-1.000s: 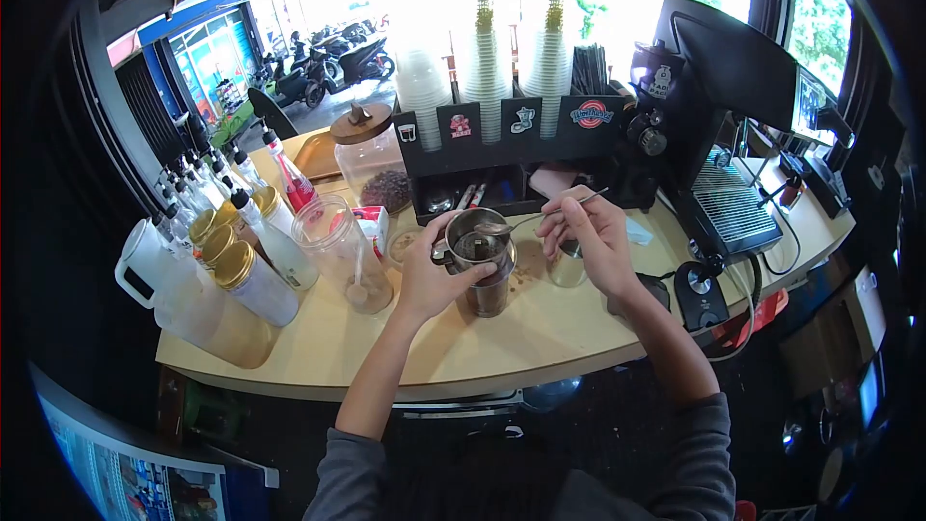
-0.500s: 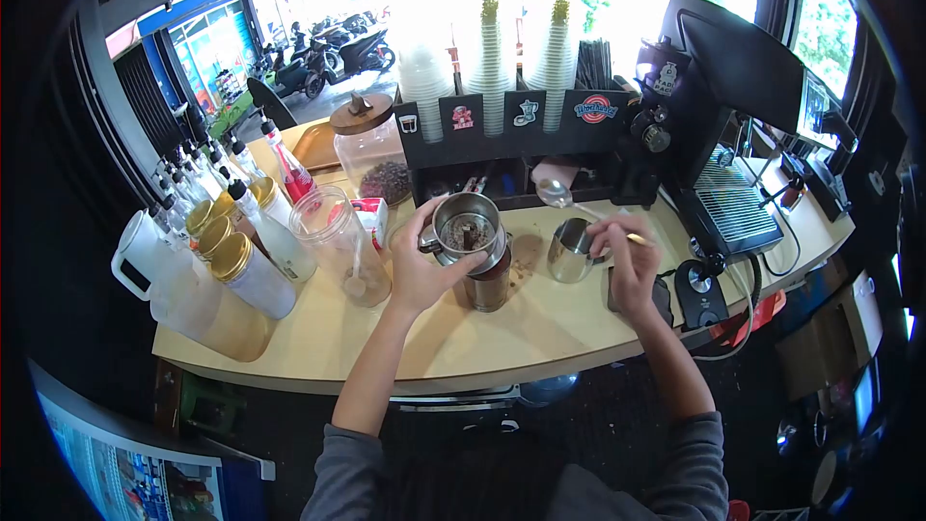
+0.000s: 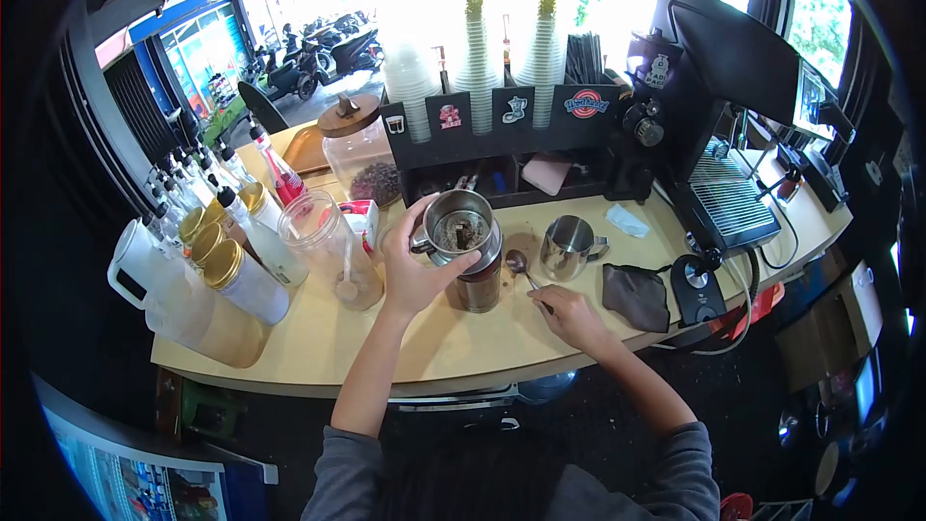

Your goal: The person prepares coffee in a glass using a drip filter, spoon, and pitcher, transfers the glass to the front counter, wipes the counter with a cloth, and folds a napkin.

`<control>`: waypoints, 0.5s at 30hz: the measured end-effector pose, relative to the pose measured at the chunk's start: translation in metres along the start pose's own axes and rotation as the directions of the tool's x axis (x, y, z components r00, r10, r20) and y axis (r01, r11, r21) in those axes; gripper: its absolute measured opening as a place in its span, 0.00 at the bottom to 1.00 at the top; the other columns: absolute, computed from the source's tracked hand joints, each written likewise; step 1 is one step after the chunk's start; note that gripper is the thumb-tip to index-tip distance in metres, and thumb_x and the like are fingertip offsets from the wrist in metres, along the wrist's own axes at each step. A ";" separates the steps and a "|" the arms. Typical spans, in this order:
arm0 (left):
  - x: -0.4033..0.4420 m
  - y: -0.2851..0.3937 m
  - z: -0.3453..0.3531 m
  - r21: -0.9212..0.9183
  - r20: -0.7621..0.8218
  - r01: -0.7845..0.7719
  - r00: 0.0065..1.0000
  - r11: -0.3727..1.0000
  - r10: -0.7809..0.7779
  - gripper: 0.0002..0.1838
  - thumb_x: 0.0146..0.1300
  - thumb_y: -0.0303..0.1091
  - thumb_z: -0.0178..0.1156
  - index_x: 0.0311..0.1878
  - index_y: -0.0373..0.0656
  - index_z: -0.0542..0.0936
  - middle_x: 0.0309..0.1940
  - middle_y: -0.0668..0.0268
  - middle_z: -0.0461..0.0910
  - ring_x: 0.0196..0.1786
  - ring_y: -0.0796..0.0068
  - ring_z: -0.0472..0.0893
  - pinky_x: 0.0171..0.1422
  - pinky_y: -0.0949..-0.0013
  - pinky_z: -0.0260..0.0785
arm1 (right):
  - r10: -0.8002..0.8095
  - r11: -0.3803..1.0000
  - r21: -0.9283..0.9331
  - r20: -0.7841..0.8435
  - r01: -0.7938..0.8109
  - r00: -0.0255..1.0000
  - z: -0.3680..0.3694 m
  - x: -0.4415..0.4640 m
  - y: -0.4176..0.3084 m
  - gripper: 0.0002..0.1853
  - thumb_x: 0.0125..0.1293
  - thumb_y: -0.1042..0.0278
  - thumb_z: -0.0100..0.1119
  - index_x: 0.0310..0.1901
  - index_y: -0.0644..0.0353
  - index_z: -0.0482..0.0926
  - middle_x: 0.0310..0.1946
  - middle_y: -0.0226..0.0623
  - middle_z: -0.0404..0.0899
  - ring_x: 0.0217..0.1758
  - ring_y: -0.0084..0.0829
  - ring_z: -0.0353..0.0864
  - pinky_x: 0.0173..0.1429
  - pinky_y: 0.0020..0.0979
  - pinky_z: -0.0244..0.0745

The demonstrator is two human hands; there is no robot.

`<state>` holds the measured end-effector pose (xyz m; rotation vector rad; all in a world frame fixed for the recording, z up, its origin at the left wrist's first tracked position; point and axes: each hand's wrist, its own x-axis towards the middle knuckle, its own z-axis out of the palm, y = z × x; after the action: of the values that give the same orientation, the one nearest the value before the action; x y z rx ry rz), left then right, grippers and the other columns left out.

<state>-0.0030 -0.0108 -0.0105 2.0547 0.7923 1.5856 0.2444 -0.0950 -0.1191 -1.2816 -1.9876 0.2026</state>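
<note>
My left hand (image 3: 417,268) is wrapped round a metal coffee dripper (image 3: 460,225), thumb across its front. Dark residue shows inside the dripper's bowl. Below it, a shiny cup with dark contents (image 3: 478,289) stands on the counter; I cannot tell whether the two touch. Pinched in my right hand (image 3: 571,316) is a metal spoon (image 3: 518,262), its bowl low over the counter between the cup and a steel milk pitcher (image 3: 567,249). To the left of my left hand stands a clear jar (image 3: 333,256) with a scoop inside.
Several gold-lidded jars (image 3: 224,265), pump bottles (image 3: 183,178) and a large pitcher (image 3: 183,299) crowd the left. A black organizer (image 3: 497,169) with stacked cups lines the back. A dark cloth (image 3: 637,297) and an espresso machine (image 3: 733,198) are to the right.
My right hand has moved left and down with the spoon, from above the milk pitcher to beside it. My left hand still holds the dripper in nearly the same place.
</note>
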 end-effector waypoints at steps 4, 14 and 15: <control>-0.001 0.001 0.001 -0.024 -0.010 -0.011 1.000 1.000 0.011 0.41 0.39 0.38 0.79 0.58 0.34 0.73 0.49 0.59 0.80 0.52 0.70 0.80 0.60 0.67 0.70 | 0.043 0.999 0.023 0.074 -0.045 0.996 -0.004 0.000 -0.006 0.11 0.62 0.71 0.60 0.45 0.61 0.79 0.36 0.43 0.80 0.39 0.45 0.81 0.41 0.39 0.77; -0.005 -0.009 0.003 -0.062 -0.022 0.006 1.000 0.998 -0.008 0.43 0.39 0.38 0.79 0.60 0.35 0.71 0.51 0.59 0.79 0.54 0.70 0.79 0.62 0.66 0.69 | -0.026 0.999 0.029 -0.020 0.026 0.999 -0.048 0.002 0.000 0.22 0.59 0.62 0.65 0.51 0.65 0.74 0.44 0.48 0.77 0.47 0.48 0.77 0.52 0.42 0.72; -0.005 -0.009 0.003 -0.060 -0.025 0.005 1.000 0.998 -0.006 0.44 0.39 0.38 0.79 0.61 0.35 0.71 0.51 0.59 0.79 0.54 0.70 0.79 0.62 0.66 0.69 | 0.016 1.000 0.026 -0.176 -0.012 0.984 -0.054 0.008 0.008 0.20 0.60 0.64 0.64 0.50 0.65 0.74 0.44 0.49 0.76 0.48 0.49 0.77 0.52 0.41 0.72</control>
<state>-0.0027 -0.0074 -0.0208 1.9922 0.7494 1.6159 0.2838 -0.0979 -0.0812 -1.2533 -1.8208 0.1159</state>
